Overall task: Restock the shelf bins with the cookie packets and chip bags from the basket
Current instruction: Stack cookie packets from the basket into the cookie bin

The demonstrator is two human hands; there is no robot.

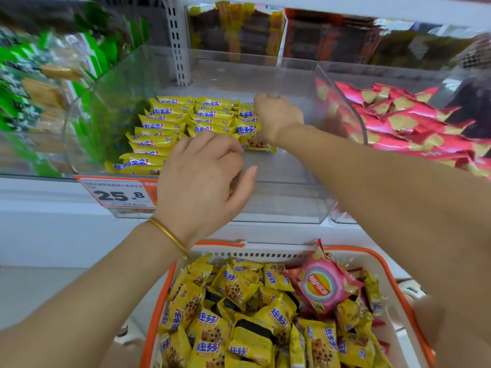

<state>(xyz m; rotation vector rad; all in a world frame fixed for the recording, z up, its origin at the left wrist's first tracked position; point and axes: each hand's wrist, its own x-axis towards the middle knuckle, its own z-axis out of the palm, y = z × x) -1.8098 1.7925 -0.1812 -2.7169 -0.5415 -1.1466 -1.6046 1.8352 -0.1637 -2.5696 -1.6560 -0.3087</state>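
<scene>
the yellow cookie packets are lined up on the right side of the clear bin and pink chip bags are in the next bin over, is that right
Not quite. The head view shows the yellow cookie packets lined up on the left side of the clear bin, not the right. The pink chip bags are indeed in the next bin over.

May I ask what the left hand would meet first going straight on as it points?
The left hand would likely meet the yellow plastic cookie packets in the clear plastic bin; depth is unclear.
</scene>
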